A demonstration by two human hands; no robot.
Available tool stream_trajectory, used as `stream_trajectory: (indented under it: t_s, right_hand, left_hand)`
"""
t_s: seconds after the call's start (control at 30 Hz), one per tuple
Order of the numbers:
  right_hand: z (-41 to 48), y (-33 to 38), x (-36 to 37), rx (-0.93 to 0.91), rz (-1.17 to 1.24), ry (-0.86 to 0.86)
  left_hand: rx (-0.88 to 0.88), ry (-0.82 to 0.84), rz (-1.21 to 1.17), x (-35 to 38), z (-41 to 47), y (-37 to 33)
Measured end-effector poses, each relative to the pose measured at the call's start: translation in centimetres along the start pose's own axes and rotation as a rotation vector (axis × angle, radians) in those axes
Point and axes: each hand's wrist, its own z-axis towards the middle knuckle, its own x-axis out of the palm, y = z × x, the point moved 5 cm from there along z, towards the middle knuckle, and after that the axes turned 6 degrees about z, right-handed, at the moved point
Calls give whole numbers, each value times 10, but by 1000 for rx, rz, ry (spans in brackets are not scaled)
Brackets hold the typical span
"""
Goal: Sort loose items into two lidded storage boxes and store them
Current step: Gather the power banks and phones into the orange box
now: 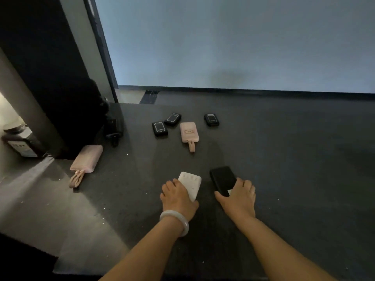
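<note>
My left hand [178,196], with a pale bangle on the wrist, grips a white power bank [191,183] lying on the dark floor mat [284,159]. My right hand [240,196] holds the near end of a black power bank [222,178] beside it. Farther out lie a pink power bank [188,131] with a strap, and three small black power banks [159,128] [172,119] [211,119]. A second pink power bank [87,159] with a strap lies at the left. No storage box is in view.
A dark bag [85,114] and a black device [114,128] sit against the dark panel at the left. A dark bottle with a label [20,140] stands at the far left. A pale wall rises behind the mat.
</note>
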Motion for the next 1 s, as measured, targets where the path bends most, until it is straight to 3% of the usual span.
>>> stream_trajectory:
  t_s: [0.3, 0.7, 1.0]
  right_hand:
    - [-14, -121, -137, 206, 40, -262]
    - [-109, -308, -365, 502, 42, -711]
    - [-192, -401, -402, 868, 54, -870]
  left_hand:
    - [361, -9, -158, 16, -58, -162]
    - [917, 34, -254, 42, -225, -426]
    - [1183, 198, -195, 89, -324, -523]
